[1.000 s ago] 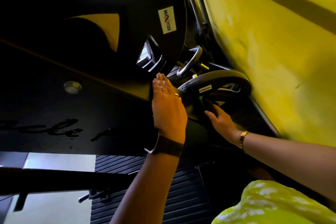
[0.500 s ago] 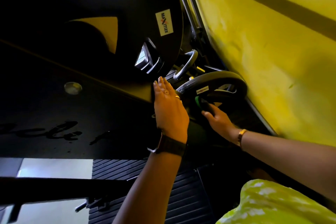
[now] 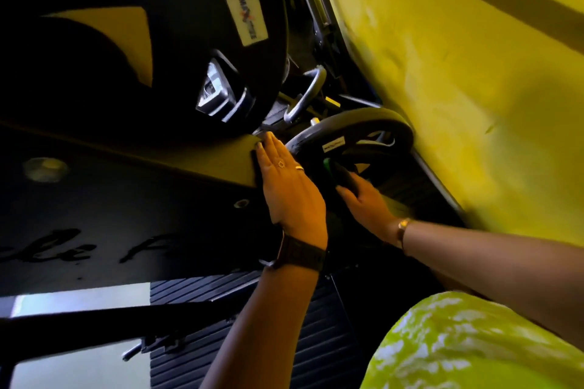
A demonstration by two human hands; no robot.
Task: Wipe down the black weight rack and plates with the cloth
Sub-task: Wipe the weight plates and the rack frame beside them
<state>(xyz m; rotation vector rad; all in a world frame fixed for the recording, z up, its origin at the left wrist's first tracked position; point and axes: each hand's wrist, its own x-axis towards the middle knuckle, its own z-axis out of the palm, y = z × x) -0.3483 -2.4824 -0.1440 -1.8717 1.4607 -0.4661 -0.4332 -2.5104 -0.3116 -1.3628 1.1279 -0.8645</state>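
We judge the cloth (image 3: 327, 165) to be soft and light, something that will bunch and slip if held loosely, so it wants balling into the palm with the fingers wrapped over it. Only a green sliver and a dark fold of it show, just ahead of the right hand (image 3: 366, 204). That hand's grip is closed round the bundle and, as far as we can tell, presses it to the inner part of the small plate (image 3: 357, 126).

The small plate sits directly above and beyond this grip, its rounded rim arching over the fingers. It looks heavy, stiff and smooth. We would not lift it, only steady it at the rim and let the cloth travel round. The right forearm comes in from the lower right, with a gold bracelet (image 3: 403, 226) at the wrist.

The left hand (image 3: 290, 196) holds nothing. Its grip is wide, fingers straight and together, laid flat against the edge of the rack panel (image 3: 221, 161), apparently bracing. The small plate's rim lies just right of these fingertips. The large plate (image 3: 189, 41), with its pale label, hangs above and to their left. A dark watch (image 3: 300, 254) sits on the left wrist, and the forearm rises almost straight from below. Beyond the right grip stands the yellow wall (image 3: 474, 73).
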